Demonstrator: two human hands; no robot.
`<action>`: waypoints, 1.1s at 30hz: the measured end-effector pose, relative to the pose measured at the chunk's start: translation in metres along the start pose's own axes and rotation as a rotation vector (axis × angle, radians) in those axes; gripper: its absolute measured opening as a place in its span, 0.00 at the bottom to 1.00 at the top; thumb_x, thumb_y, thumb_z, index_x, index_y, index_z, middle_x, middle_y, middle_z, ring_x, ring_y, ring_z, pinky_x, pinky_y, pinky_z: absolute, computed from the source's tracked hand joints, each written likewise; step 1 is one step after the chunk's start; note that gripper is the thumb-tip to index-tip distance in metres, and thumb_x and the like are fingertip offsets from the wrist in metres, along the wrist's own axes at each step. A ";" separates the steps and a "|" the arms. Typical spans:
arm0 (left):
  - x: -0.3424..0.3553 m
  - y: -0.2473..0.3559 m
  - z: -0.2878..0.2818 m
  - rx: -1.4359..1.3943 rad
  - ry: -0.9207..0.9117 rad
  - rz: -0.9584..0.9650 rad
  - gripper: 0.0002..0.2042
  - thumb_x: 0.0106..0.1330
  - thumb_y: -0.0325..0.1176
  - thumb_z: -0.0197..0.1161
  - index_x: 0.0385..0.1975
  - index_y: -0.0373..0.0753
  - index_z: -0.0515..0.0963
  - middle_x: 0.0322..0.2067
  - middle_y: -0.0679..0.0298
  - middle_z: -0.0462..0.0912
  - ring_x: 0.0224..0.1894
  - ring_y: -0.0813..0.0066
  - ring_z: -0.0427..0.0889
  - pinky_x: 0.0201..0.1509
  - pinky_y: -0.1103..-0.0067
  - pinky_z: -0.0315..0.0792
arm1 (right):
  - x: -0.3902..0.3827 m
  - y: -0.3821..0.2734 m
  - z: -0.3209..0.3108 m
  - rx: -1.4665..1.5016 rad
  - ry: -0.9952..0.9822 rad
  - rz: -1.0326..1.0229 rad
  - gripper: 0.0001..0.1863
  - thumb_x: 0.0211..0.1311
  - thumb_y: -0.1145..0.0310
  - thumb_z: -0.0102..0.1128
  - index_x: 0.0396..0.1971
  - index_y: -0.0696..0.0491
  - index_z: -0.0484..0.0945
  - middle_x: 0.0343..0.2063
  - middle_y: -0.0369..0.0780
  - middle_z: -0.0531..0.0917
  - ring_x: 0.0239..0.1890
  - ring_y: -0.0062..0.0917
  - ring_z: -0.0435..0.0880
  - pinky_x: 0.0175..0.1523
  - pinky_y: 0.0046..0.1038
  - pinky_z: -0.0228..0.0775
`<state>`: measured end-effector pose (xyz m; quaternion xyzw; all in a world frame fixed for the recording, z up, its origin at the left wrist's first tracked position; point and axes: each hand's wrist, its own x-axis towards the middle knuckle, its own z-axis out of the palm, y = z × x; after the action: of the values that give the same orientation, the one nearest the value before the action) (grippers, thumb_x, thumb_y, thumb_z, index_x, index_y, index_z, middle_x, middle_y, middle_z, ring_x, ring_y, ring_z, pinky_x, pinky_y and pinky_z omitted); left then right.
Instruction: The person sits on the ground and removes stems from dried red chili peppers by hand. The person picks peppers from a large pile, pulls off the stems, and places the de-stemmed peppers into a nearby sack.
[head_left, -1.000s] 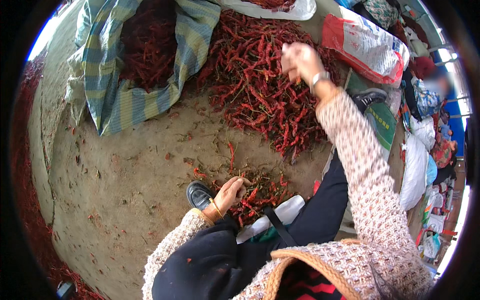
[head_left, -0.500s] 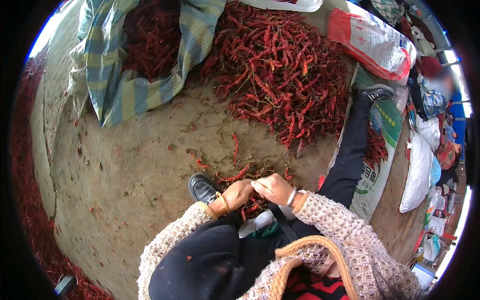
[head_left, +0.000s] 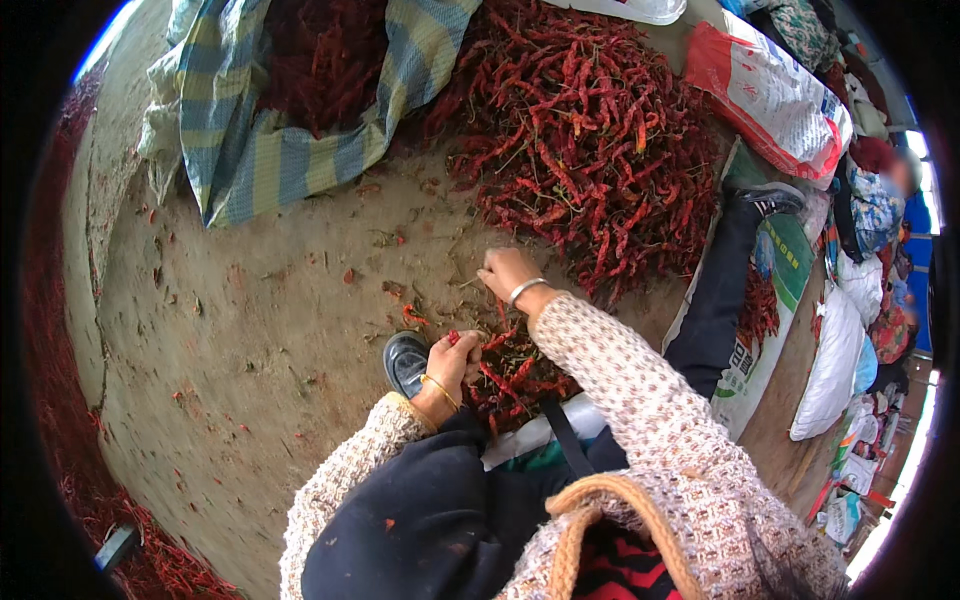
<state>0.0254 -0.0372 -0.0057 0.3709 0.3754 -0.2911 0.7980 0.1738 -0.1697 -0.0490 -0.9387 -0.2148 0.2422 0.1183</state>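
Checked bag (head_left: 300, 170) filled with red chillies (head_left: 325, 70); more heaped on the floor (head_left: 270, 300)

A small red piece, apparently a chilli (head_left: 455, 337), is pinched between the thumb and fingers of the left hand (head_left: 452, 365), which is held beside a low pile of chillies (head_left: 515, 385). The right hand (head_left: 510, 272) is held above the floor, between that pile and the large heap (head_left: 610, 150); its fingers are curled narrow, and whether anything is gripped cannot be told.

Dark red chillies are contained in the blue-and-yellow checked bag, whose mouth is spread open. A white tray (head_left: 640, 8) is cut off by the upper edge, so its contents cannot be made out. Beside the large heap, a red-and-white bag (head_left: 770, 100) is laid on its side, its inside hidden. A few chillies (head_left: 760, 305) are gathered on a flattened green-and-white sack (head_left: 740, 385), across which the outstretched leg (head_left: 715, 295) is laid. Farther right, a bulging white sack (head_left: 825, 370) is seen, its filling hidden.
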 end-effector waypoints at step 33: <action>-0.016 -0.014 0.012 0.568 -0.901 -0.189 0.12 0.71 0.41 0.49 0.39 0.39 0.75 0.21 0.73 0.72 0.22 0.85 0.68 0.23 0.87 0.61 | 0.004 -0.093 0.007 -0.045 0.007 -0.639 0.14 0.60 0.64 0.53 0.45 0.49 0.74 0.54 0.37 0.70 0.58 0.32 0.66 0.58 0.37 0.62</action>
<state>0.0102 -0.0519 0.0075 0.3749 -0.0659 -0.5818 0.7187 0.1414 -0.0852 -0.0260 -0.8270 -0.5035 0.1847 0.1684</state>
